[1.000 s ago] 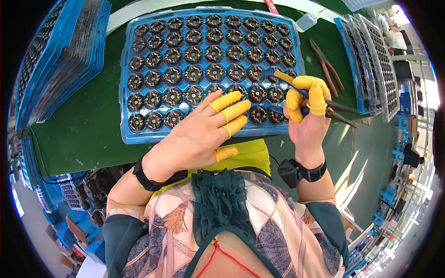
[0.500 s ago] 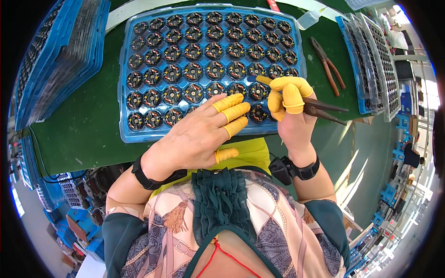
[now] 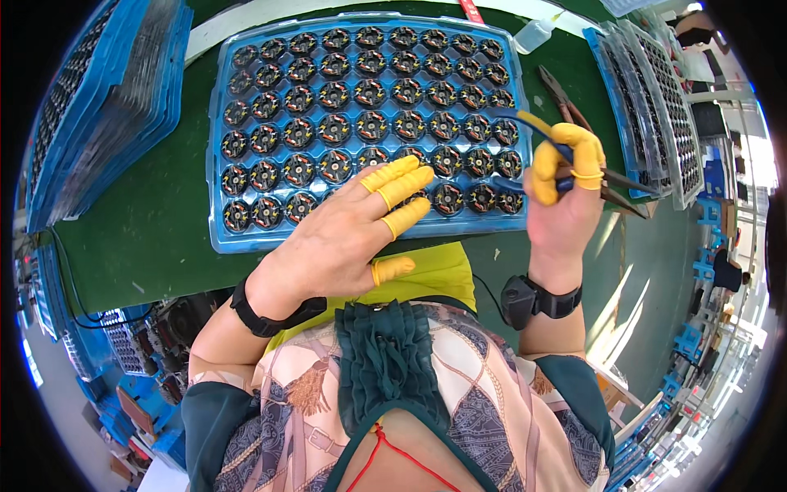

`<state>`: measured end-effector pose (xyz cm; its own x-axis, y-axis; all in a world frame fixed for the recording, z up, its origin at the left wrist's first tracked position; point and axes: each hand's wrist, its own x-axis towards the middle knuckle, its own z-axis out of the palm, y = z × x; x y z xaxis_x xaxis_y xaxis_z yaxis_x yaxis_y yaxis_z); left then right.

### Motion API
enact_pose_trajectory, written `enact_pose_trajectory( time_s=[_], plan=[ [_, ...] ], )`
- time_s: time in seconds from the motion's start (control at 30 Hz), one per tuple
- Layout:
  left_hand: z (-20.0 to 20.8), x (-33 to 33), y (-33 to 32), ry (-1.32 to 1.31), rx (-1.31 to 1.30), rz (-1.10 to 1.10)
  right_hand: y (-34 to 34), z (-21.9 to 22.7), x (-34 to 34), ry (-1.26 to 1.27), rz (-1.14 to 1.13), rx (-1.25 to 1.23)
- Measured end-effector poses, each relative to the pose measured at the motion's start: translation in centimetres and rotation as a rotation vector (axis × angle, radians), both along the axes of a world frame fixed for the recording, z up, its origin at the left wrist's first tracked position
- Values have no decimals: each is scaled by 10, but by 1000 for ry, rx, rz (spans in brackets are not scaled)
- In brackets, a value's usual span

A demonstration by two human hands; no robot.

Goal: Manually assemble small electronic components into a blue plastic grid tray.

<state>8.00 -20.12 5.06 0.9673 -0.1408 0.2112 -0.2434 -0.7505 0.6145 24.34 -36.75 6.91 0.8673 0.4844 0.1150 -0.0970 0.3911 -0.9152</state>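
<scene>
A blue plastic tray (image 3: 216, 123) lies in front of me, filled with rows of small round black motor parts (image 3: 334, 129) that show copper, red and yellow bits. My left hand (image 3: 324, 242), yellow covers on its fingers, rests over the tray's front middle. Its fingers are stretched out and hide a few parts; I see nothing held. At the tray's right front edge, my right hand (image 3: 567, 184) has its covered fingers curled around pliers (image 3: 537, 123) with blue-and-yellow handles. Those handles spread toward the tray, while the dark jaws point right, away from it.
Another pair of pliers (image 3: 560, 94) with brownish-red handles lies right of the tray on the green table (image 3: 123, 246). A squeeze bottle (image 3: 534, 34) is behind it. Stacked trays stand at the left (image 3: 135, 98) and right (image 3: 627, 123). Yellow-green cloth (image 3: 447, 275) lies near my lap.
My right hand has moved right with the pliers, away from the front parts, and the handles now show spread apart. The tray sits slightly further left in view. My left hand has barely shifted.
</scene>
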Motion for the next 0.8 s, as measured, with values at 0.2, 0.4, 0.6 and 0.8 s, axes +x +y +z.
enact_pose_trajectory(
  time_s=[0.2,0.4,0.6,0.8],
  plan=[
    [2,-1,2,-19,63,13,-17,-8,5,-84,65,10],
    [3,3,3,-28,83,22,-11,-12,2,-90,45,-29],
    [-4,-2,4,-97,100,90,-16,-9,14,-80,-52,-9],
    [-5,-2,4,-122,72,92,-1,-10,15,-103,4,43]
  ],
)
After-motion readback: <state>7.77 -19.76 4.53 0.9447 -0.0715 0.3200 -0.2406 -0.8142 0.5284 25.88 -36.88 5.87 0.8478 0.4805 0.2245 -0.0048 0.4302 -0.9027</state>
